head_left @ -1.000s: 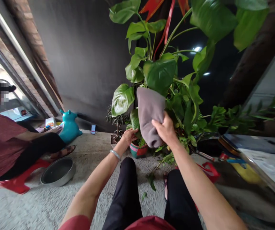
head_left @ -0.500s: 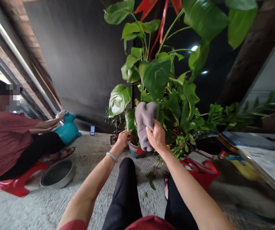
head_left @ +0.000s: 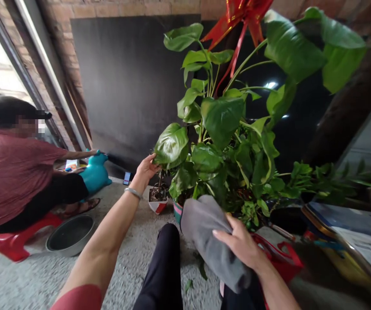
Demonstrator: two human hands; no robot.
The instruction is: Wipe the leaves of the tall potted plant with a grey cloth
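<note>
Holds the left arm nearly straight, slanting forward and up from the lower left, with a smooth, pale ring bangle (head_left: 134, 192) around the wrist. Sets the left hand (head_left: 146, 170) at the left edge of a broad, glossy green leaf (head_left: 171, 144), with fingers slightly curled and close to the leaf's rim; cannot tell whether pinched on it or merely touching. Grips with the right hand (head_left: 242, 243) a soft, folded grey fabric cloth (head_left: 205, 228), with thumb laid on top and fingers partly hidden behind it. Angles the right forearm in from the lower right, with the wrist lower than the left one. Holds the cloth over the lap side of a round green-and-pink pot (head_left: 177, 211), well apart from the leaf. Faces a tall, leafy green plant (head_left: 222, 120) topped by a shiny red ribbon bow (head_left: 245, 19). Has a small, angular white-and-red pot (head_left: 158, 206) below the left hand, and a bright red container (head_left: 285, 263) beside the right forearm.
</note>
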